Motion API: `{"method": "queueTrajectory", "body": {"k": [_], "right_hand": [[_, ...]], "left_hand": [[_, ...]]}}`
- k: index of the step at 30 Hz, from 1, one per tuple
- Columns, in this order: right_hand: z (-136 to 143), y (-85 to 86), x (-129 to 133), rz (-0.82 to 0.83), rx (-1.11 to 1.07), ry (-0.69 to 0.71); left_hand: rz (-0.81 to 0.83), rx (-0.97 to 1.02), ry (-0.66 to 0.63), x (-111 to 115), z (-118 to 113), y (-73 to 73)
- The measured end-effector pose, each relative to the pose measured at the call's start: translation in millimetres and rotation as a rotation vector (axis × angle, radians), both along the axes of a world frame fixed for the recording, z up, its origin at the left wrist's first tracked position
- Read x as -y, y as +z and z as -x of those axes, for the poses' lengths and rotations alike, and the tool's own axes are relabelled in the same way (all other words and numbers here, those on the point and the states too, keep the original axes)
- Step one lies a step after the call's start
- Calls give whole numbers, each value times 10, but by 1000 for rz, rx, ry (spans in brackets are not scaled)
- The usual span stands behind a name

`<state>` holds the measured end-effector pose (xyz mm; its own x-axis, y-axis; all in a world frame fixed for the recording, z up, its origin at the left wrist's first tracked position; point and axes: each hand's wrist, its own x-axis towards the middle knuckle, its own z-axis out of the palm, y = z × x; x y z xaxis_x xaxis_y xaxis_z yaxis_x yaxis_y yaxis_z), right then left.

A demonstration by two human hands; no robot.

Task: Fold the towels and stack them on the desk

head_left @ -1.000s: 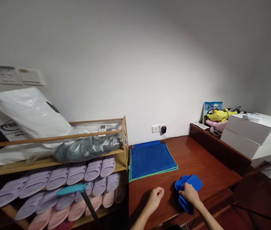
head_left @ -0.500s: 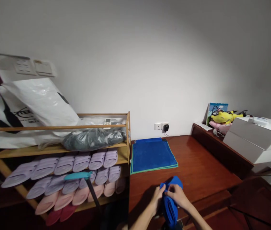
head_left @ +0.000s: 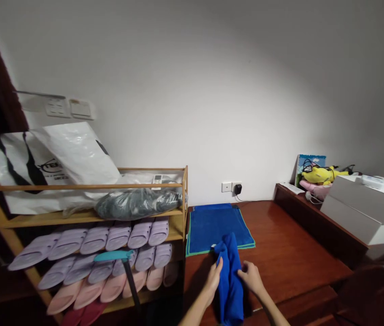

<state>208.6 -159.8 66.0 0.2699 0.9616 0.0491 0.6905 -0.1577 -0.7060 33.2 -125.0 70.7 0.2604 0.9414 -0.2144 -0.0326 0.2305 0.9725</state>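
Note:
A bright blue cloth [head_left: 230, 290], folded into a long, loose bundle, hangs over the front of the reddish-brown wooden table. On its left side my left hand [head_left: 213, 279] is closed, with the thumb lying along the fabric. My right hand [head_left: 252, 277] pinches the right edge, its fingers curled. The bundle's upper end overlaps the front edge of a flat stack of blue cloths [head_left: 214, 226] with green trim, spread at the table's back left. The bundle's lower end runs out of view at the bottom.
Left of the table [head_left: 290, 244] stands a wooden shoe rack [head_left: 184, 199] with lilac and pink slippers [head_left: 92, 240] and white bags [head_left: 76, 154]. A turquoise-topped stand [head_left: 113, 256] is before it. White boxes [head_left: 354, 199] and a yellow plush toy [head_left: 320, 174] sit on a raised ledge at right.
The blue cloth has gone from a compact bunch to a longer bundle reaching further up the table. My hands have moved apart to its two sides. The view has shifted slightly.

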Motion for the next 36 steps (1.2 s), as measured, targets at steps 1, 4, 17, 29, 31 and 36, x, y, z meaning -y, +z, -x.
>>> {"method": "queueTrajectory", "body": {"k": [1,4,17,29,31,36], "right_hand": [[-52,-60,35,28,33,-31],[-178,-176,157,77,119,-94],[718,-376,98,41,413,174],[-585,-211,178,69,540,-84],[-627,-200,231,56,574,-159],[17,-352,328,-70,476,209]], "left_hand": [[-27,-49,13,-26,83,-36],[-101,-225,87,-66,349,-134],[-741,-1176,-301,162,272,-457],[-845,-1201,-99,226,351,-589],[-829,-1201,-77,256,336,-588],[-832,-1220,-85,273,305,-610]]}}
